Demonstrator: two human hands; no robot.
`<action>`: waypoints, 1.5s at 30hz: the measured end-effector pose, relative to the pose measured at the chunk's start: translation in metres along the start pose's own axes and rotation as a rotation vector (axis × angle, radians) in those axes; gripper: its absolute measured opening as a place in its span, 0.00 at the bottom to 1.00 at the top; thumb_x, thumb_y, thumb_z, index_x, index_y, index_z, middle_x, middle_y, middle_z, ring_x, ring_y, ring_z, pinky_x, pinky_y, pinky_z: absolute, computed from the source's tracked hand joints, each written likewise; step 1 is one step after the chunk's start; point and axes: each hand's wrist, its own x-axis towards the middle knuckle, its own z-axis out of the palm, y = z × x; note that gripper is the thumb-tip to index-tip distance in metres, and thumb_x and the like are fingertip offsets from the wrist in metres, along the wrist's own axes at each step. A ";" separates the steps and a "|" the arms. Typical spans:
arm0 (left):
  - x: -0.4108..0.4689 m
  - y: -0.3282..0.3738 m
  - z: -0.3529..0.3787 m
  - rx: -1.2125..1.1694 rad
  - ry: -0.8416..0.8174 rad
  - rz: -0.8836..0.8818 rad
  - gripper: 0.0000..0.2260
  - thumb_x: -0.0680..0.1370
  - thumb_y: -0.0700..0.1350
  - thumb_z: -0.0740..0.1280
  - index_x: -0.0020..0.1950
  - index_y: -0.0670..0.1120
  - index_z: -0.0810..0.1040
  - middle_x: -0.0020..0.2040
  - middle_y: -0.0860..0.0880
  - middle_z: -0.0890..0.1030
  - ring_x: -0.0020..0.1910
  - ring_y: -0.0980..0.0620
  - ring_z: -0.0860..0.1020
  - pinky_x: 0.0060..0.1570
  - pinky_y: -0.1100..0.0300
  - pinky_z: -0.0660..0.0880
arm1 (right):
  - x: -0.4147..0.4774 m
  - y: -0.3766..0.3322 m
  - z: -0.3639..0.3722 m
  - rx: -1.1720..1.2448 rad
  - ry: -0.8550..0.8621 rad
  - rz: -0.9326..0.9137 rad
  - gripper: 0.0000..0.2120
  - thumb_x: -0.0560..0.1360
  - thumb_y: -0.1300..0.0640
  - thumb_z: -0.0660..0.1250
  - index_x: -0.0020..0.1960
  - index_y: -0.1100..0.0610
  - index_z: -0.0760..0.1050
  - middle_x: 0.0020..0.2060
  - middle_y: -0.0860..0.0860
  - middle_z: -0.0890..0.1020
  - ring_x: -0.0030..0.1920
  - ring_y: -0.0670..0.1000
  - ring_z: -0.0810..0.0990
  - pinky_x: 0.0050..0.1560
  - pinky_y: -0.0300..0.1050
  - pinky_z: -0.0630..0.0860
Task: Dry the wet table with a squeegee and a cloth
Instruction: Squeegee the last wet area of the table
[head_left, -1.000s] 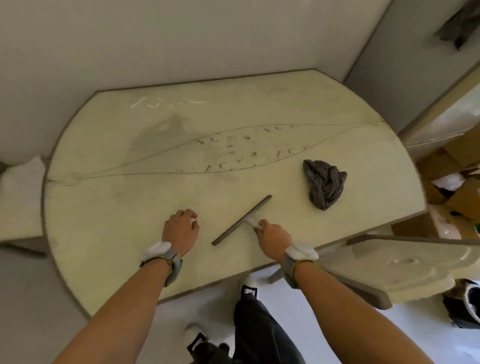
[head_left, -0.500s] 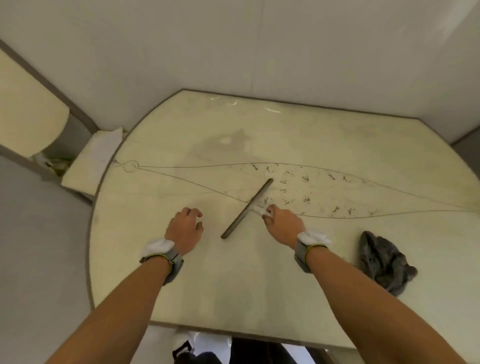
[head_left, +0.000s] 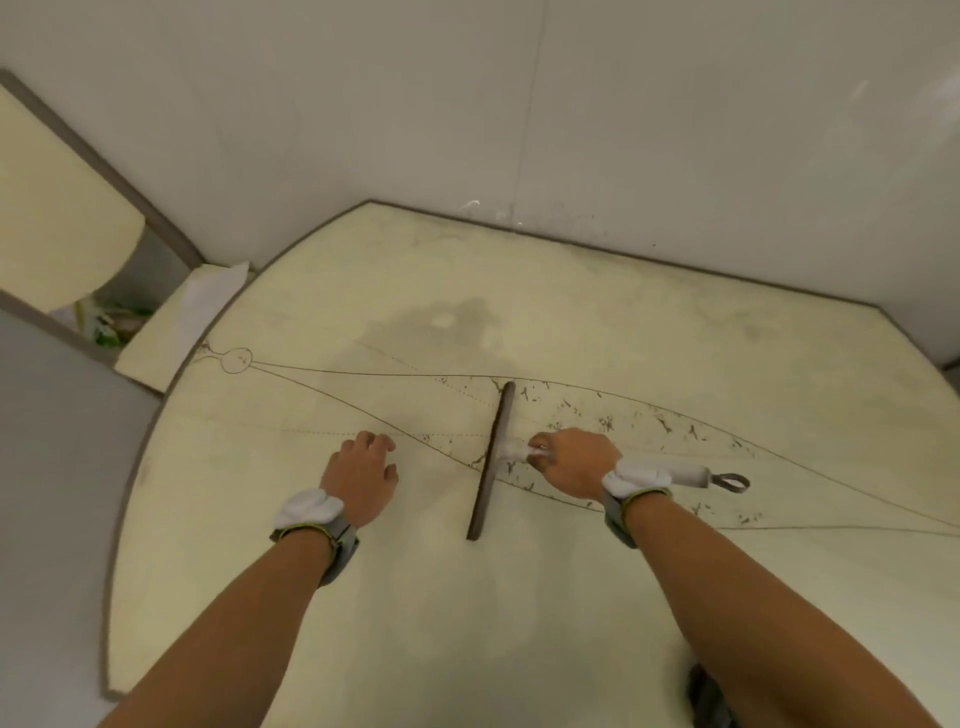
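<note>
My right hand (head_left: 571, 462) grips the white handle of the squeegee (head_left: 491, 460), whose dark blade lies on the pale table (head_left: 415, 623) and runs away from me. The handle's end with a grey loop sticks out past my wrist. A wet patch (head_left: 447, 325) darkens the table beyond the blade. My left hand (head_left: 361, 480) rests on the table left of the blade with its fingers curled, holding nothing. The grey cloth (head_left: 704, 693) shows only as a dark edge at the bottom right, mostly hidden behind my right forearm.
White walls close the table's far side and right corner. A low ledge with white paper (head_left: 208, 299) adjoins the table's left edge, with a curved pale panel (head_left: 57, 218) beyond it. Grey floor lies left of the table.
My right hand has pushed the squeegee farther onto the table and turned its blade from slanted to nearly straight away from me. The view has moved closer, and the cloth has slipped behind my forearm.
</note>
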 end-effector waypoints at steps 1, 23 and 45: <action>0.002 -0.001 -0.001 -0.003 -0.001 -0.022 0.15 0.80 0.47 0.61 0.66 0.47 0.72 0.64 0.46 0.73 0.58 0.44 0.73 0.55 0.53 0.71 | 0.007 -0.012 0.003 -0.009 0.010 -0.057 0.17 0.82 0.43 0.53 0.59 0.50 0.76 0.50 0.52 0.82 0.48 0.55 0.81 0.41 0.44 0.69; 0.010 -0.019 -0.008 0.092 0.006 -0.192 0.21 0.79 0.47 0.61 0.72 0.48 0.66 0.69 0.47 0.69 0.64 0.43 0.70 0.58 0.49 0.70 | 0.071 0.001 -0.038 -0.284 0.125 -0.313 0.14 0.82 0.45 0.52 0.57 0.47 0.75 0.47 0.50 0.83 0.42 0.54 0.80 0.40 0.47 0.77; 0.110 -0.065 -0.032 -0.021 0.045 0.102 0.21 0.79 0.46 0.63 0.71 0.44 0.69 0.72 0.42 0.68 0.68 0.39 0.68 0.63 0.45 0.68 | 0.208 -0.039 -0.117 1.346 0.450 0.621 0.20 0.85 0.49 0.53 0.64 0.64 0.68 0.45 0.56 0.74 0.33 0.51 0.76 0.22 0.39 0.75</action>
